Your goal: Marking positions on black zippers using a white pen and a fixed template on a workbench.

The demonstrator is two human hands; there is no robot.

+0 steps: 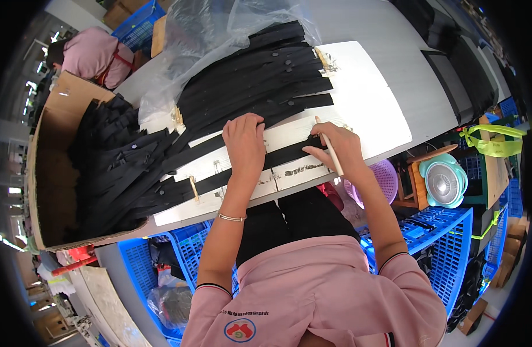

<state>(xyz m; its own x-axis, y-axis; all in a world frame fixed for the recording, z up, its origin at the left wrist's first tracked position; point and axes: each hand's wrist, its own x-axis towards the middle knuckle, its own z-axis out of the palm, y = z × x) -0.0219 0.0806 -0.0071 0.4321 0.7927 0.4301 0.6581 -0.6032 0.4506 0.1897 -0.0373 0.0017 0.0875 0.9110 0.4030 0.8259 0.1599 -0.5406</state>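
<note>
The right hand's [348,146] thumb and bent fingers are closing near the right end of a black fabric strip [286,154], with a cream pen-like tool [332,151] lying gripped across the palm. The left hand [243,144] is resting over the strip's middle, its fingers bent and close together; whether they are pinching anything is hard to tell. The strip is lying along the near side of a white marked board [379,87], its long axis running from lower left to upper right, one end pointing to the right hand, the other stretching toward a cardboard box [53,173]. Beyond it, a broad row of black strips [243,87] is covering the board's far part, apparently already laid out; this one seems to be still in hand, and a tangled heap of strips [118,168] is filling the box, presumably waiting. Clear plastic sheeting [202,34] is draping beyond the row.
</note>
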